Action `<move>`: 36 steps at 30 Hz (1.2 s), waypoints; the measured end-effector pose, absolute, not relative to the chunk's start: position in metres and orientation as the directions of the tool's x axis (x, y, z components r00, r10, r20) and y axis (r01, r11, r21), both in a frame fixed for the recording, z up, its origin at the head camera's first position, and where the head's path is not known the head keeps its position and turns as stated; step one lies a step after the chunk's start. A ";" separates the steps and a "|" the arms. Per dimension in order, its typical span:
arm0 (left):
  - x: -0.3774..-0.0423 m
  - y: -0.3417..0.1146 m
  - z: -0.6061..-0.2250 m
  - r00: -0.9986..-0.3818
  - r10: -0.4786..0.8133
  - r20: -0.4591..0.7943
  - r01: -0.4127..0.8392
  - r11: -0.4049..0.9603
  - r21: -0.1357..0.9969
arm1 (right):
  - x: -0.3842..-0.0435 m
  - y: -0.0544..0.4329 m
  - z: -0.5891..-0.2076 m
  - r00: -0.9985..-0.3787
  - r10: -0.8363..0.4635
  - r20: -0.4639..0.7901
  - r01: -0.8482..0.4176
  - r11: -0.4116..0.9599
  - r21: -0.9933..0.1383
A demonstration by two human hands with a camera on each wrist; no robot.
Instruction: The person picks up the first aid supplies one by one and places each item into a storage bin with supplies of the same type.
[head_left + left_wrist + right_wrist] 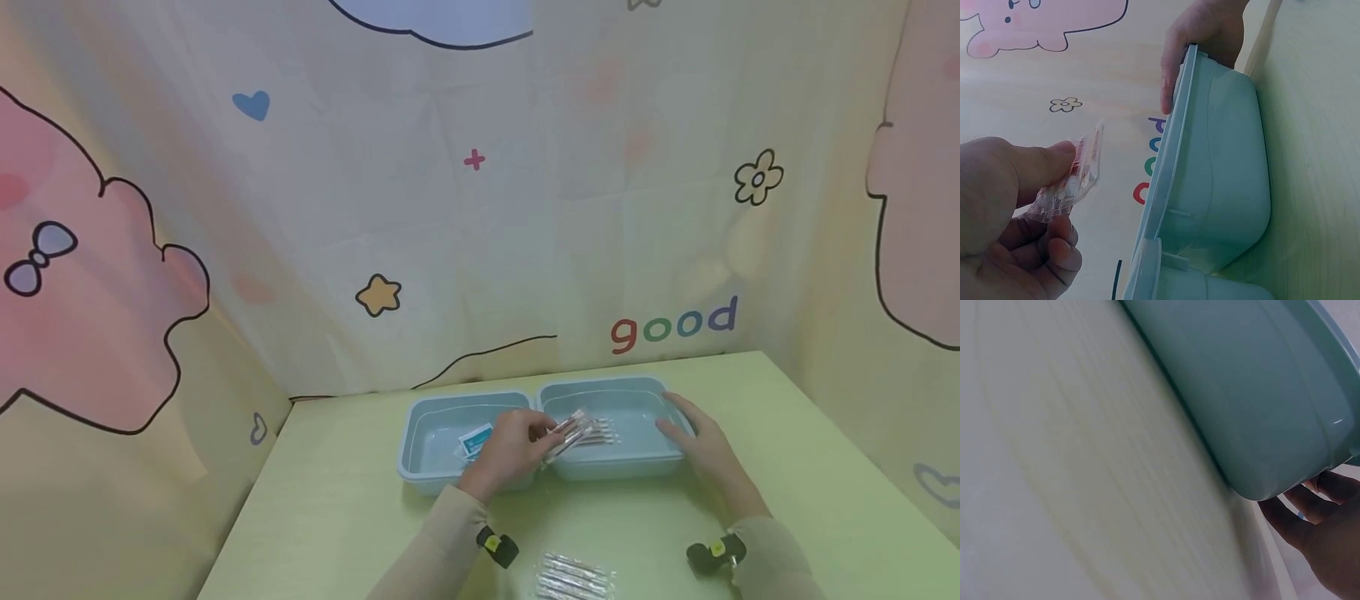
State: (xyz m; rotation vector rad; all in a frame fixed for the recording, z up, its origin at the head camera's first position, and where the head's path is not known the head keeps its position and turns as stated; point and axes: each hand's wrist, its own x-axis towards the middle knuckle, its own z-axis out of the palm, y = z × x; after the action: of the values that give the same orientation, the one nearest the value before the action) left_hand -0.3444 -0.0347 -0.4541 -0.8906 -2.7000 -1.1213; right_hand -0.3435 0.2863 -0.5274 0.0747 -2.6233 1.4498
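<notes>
My left hand (512,450) pinches a clear packet of thin swab sticks (568,435) between thumb and fingers, over the near left part of the right blue plastic bin (615,468). The packet's reddish-brown sticks (1088,156) show through the wrapping in the left wrist view. Another row of swab sticks (602,432) lies inside that bin. My right hand (705,450) grips the right end of the same bin, thumb over the rim. In the right wrist view its fingers (1291,525) lie against the bin's outer end.
A second blue bin (427,479) stands close on the left, with a blue-and-white packet (476,440) inside. Another clear packet of swab sticks (576,577) lies on the pale table (322,500) near the front. A printed curtain (487,250) hangs behind the table.
</notes>
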 end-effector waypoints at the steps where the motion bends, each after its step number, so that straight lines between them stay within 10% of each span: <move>1: -0.345 -0.035 -0.454 -0.828 0.480 0.289 0.544 0.563 0.622 | -0.343 0.286 -0.527 -0.989 0.023 0.149 -0.113 0.535 -0.837; 36: -0.356 -0.031 -0.454 -0.838 0.446 0.315 0.538 0.582 0.610 | -0.346 0.288 -0.531 -0.991 0.035 0.131 -0.093 0.525 -0.846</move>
State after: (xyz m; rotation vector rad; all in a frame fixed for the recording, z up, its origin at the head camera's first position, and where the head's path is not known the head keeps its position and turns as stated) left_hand -0.3560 -0.0308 -0.4537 -0.8377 -2.6792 -1.0977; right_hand -0.3458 0.2880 -0.5306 0.0502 -2.6264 1.4684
